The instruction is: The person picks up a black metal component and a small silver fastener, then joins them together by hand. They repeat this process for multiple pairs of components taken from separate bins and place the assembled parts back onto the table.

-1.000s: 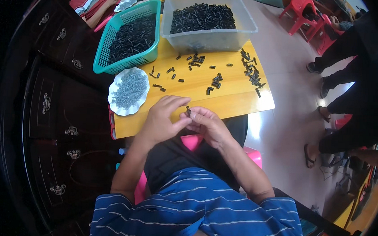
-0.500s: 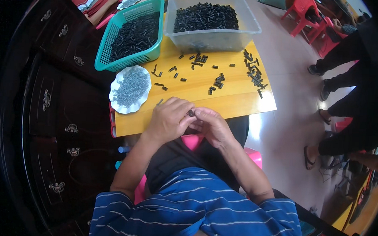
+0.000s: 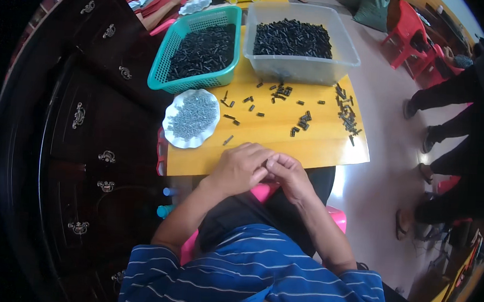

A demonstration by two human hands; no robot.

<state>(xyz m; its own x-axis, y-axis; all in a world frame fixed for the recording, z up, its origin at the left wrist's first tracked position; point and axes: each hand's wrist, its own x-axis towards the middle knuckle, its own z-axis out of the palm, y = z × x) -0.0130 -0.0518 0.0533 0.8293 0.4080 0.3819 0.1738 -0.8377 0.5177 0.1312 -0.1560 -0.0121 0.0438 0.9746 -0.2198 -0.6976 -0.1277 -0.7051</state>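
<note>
My left hand (image 3: 240, 168) and my right hand (image 3: 291, 176) meet just over the near edge of the yellow table (image 3: 302, 146). Their thumbs and fingertips are pinched together around a small black piece, almost wholly hidden now. Beyond my left hand lies one slim greyish piece (image 3: 228, 140). To its left stands a white wavy-edged plate (image 3: 168, 126) heaped with small shiny grey pieces (image 3: 195, 114). Several small black pieces (image 3: 305, 120) are scattered over the tabletop, and a denser cluster (image 3: 347, 114) lies along its right side.
A teal basket (image 3: 236, 38) and a translucent bin (image 3: 304, 61), both filled with black pieces, stand at the table's far side. Dark drawers (image 3: 98, 127) line the left. Another person's arm (image 3: 159, 12) shows at the far left; people's legs (image 3: 440, 134) are at right.
The view has shifted, so the table and containers appear farther right and a little lower. The black piece showed between my fingertips before; now the fingers mostly cover it.
</note>
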